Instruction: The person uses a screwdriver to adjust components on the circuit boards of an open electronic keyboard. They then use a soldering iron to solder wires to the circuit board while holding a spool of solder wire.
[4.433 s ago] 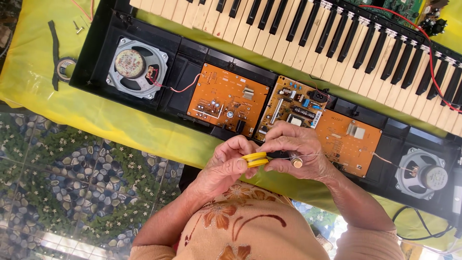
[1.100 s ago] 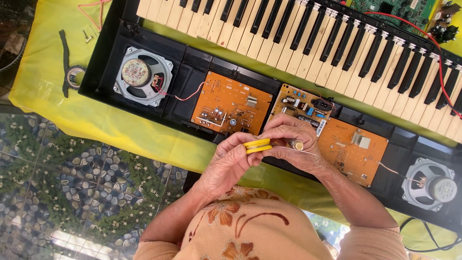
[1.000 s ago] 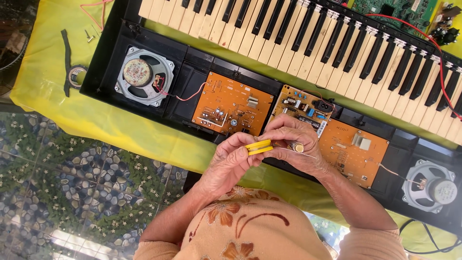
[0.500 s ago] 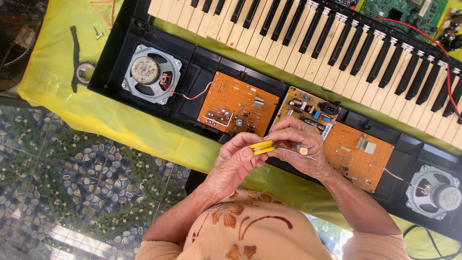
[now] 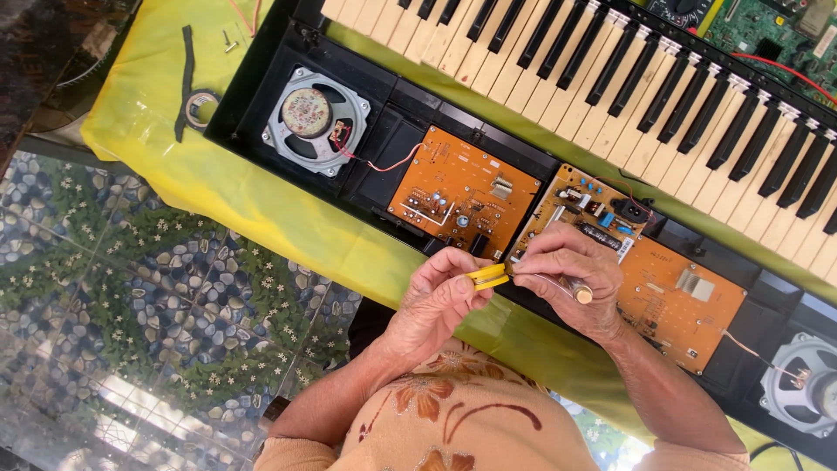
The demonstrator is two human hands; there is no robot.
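Observation:
My left hand (image 5: 436, 301) pinches a small yellow tool (image 5: 486, 276) between thumb and fingers. My right hand (image 5: 571, 277) meets it from the right and grips a thin clear-handled tool with a round tan end (image 5: 581, 295). Both hands hover just in front of the opened black keyboard case (image 5: 261, 78), over its near edge. Directly beyond the hands lie orange circuit boards (image 5: 462, 196), (image 5: 676, 301) and a smaller board crowded with components (image 5: 580, 218).
A round speaker (image 5: 314, 118) with a red wire sits at the case's left, another speaker (image 5: 806, 388) at the right. Piano keys (image 5: 610, 70) run along the back. A yellow cloth (image 5: 218, 201) covers the table; a tape roll (image 5: 200, 106) and black strip lie on it. Patterned floor is at left.
The view has drifted, so the keyboard sits a little further right and lower in frame. My hands keep the same hold on the yellow tool and the thin tool.

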